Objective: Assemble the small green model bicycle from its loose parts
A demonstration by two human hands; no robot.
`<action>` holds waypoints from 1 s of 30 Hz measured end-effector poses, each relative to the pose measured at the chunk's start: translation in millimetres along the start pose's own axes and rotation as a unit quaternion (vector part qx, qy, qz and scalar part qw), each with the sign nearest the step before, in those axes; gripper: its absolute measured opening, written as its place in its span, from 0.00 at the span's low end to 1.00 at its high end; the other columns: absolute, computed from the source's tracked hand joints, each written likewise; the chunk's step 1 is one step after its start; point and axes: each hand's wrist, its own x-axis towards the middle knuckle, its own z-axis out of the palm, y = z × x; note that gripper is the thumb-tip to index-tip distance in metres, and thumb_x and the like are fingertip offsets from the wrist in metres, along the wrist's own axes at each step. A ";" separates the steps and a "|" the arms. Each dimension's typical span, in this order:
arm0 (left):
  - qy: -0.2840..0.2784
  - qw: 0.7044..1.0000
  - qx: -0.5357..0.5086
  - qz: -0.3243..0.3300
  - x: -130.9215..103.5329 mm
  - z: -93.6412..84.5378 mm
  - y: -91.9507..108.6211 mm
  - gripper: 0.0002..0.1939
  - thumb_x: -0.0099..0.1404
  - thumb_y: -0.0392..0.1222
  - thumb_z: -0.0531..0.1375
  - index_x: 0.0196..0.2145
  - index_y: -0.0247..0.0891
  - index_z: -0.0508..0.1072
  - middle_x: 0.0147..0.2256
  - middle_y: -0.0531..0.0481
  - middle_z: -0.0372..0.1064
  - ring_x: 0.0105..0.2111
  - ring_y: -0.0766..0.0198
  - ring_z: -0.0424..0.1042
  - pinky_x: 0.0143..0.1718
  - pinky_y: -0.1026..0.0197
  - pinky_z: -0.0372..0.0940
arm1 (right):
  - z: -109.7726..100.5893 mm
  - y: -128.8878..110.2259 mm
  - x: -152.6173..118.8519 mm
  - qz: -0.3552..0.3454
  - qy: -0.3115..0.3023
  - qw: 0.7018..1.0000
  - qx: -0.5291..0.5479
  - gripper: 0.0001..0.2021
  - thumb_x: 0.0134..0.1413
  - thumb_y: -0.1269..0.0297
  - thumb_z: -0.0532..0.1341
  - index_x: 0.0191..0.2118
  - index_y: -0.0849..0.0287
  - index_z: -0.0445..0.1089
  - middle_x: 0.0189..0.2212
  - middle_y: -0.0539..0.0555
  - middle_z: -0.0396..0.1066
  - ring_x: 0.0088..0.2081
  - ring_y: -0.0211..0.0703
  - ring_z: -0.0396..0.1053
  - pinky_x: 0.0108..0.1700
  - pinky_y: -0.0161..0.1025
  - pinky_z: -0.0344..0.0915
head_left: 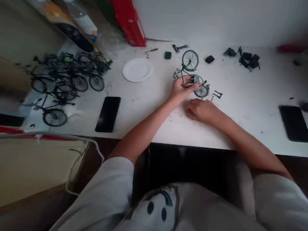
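My left hand [179,90] is closed around the frame of a miniature bicycle [190,61], tilted above the white table. One spoked wheel points away from me and the other lies to the right of my fingers. Close to my thumb and fingertips is a small teal-grey piece [196,79]; whether it is fixed to the bicycle I cannot tell. My right hand [202,110] rests on the table just below the near wheel, fingers curled in. Anything inside those fingers is hidden. Beside it lie a small black bracket-like part [218,94] and thin rods.
Several miniature bicycles [55,117] crowd the left side. A white plate [137,70], a phone [108,114], a red box file [137,32] and bottles [83,20] are also left. Small black parts [249,60] lie at the back right, with another phone [295,123] nearer.
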 end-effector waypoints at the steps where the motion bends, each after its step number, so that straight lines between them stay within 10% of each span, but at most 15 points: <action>1: -0.002 1.000 0.008 -0.002 -0.8 0.0 -0.1 0.14 0.70 0.27 0.72 0.51 0.34 0.80 0.50 0.42 0.89 0.47 0.64 0.88 0.58 0.62 0.81 | -0.7 0.8 0.3 -0.001 -0.012 1.000 0.022 0.08 0.74 0.71 0.61 0.45 0.65 0.80 0.44 0.63 0.81 0.42 0.52 0.76 0.38 0.45 0.55; 5: -0.020 1.000 0.006 -0.003 -1.0 -1.4 -3.3 0.12 0.71 0.30 0.72 0.50 0.35 0.79 0.49 0.42 0.89 0.49 0.60 0.89 0.60 0.58 0.81 | -4.6 8.5 -0.5 -0.001 0.010 0.996 0.090 0.04 0.66 0.73 0.64 0.42 0.61 0.78 0.42 0.59 0.81 0.39 0.49 0.75 0.40 0.43 0.60; 15: -0.057 0.998 -0.020 0.015 10.8 -4.7 -24.4 0.18 0.62 0.31 0.77 0.49 0.32 0.84 0.46 0.44 0.87 0.46 0.63 0.85 0.54 0.60 0.79 | -12.3 67.7 -6.4 0.052 0.329 0.929 0.160 0.04 0.70 0.61 0.64 0.44 0.53 0.75 0.35 0.55 0.73 0.35 0.48 0.71 0.41 0.47 0.68; 30: -0.085 0.995 0.034 0.035 9.6 -3.2 -33.6 0.24 0.60 0.40 0.81 0.52 0.32 0.83 0.48 0.40 0.88 0.48 0.58 0.86 0.56 0.56 0.81 | 3.5 81.9 2.8 0.047 0.327 0.919 0.214 0.12 0.71 0.50 0.67 0.43 0.53 0.78 0.29 0.50 0.63 0.29 0.43 0.60 0.37 0.47 0.66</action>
